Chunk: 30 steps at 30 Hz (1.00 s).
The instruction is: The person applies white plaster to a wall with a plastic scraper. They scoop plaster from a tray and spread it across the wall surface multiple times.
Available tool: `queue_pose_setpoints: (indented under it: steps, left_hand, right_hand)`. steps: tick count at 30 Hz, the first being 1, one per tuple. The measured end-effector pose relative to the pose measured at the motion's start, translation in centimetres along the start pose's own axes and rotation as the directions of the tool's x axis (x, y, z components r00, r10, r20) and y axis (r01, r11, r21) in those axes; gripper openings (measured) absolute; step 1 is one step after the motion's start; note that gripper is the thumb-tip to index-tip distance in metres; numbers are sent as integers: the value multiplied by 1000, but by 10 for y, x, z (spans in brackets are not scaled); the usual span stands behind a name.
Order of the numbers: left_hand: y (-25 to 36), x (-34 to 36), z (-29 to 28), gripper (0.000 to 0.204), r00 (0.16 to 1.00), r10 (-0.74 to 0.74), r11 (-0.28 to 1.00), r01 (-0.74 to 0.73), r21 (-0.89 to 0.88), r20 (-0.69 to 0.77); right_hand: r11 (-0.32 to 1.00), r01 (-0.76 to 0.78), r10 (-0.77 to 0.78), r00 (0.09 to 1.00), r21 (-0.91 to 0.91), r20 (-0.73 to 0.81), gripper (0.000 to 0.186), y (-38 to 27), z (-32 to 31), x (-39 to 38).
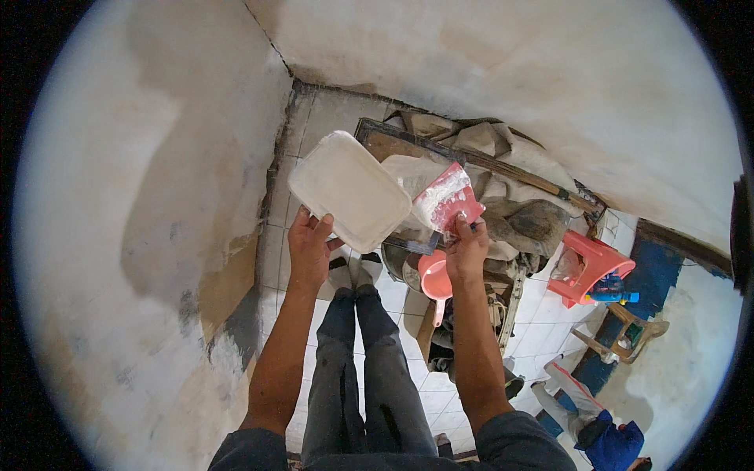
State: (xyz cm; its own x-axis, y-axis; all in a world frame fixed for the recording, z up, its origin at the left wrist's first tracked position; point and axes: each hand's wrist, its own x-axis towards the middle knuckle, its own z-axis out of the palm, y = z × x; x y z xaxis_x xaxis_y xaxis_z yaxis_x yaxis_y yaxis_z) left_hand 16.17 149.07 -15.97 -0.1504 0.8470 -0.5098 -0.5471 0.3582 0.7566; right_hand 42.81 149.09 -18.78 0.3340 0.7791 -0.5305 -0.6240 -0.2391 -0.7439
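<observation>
My left hand [310, 243] grips a pale rectangular tray [349, 188] by its near left corner, its flat face coated with creamy material. My right hand [467, 247] pinches a pink plastic spreader [463, 208] smeared with white paste, held up just right of the tray. Below the spreader, near my right wrist, a pink long-handled dipper [433, 276] rests lower down, partly hidden by my forearm. My feet in socks stand on the tiles beneath the tray.
Dusty sacks and cloths [534, 173] lie along the far wall [550, 71] with a long board [518, 177]. A pink stool [585, 271] with a blue bottle and a wooden item [620, 337] sit right. Another person [597, 432] is at lower right. A patched wall [157, 196] rises left.
</observation>
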Motion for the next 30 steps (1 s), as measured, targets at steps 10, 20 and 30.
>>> queue_pose_setpoints:
  steps: [10, 20, 30]
  left_hand:
    - [-35, 19, -21, 46, 997, 5, 1000, -6, -14, -77]
    - [-30, 33, -23, 49, 997, 38, 999, -40, -20, -61]
    - [-32, 39, -20, 46, 996, -12, 1000, 14, 27, -90]
  right_hand:
    - [855, 158, -262, 954, -494, -148, 30, 56, 2, 22]
    - [939, 73, -108, 990, -336, -89, 22, 76, -5, 34]
    - [984, -112, 100, 991, -139, -89, 23, 34, -8, 8]
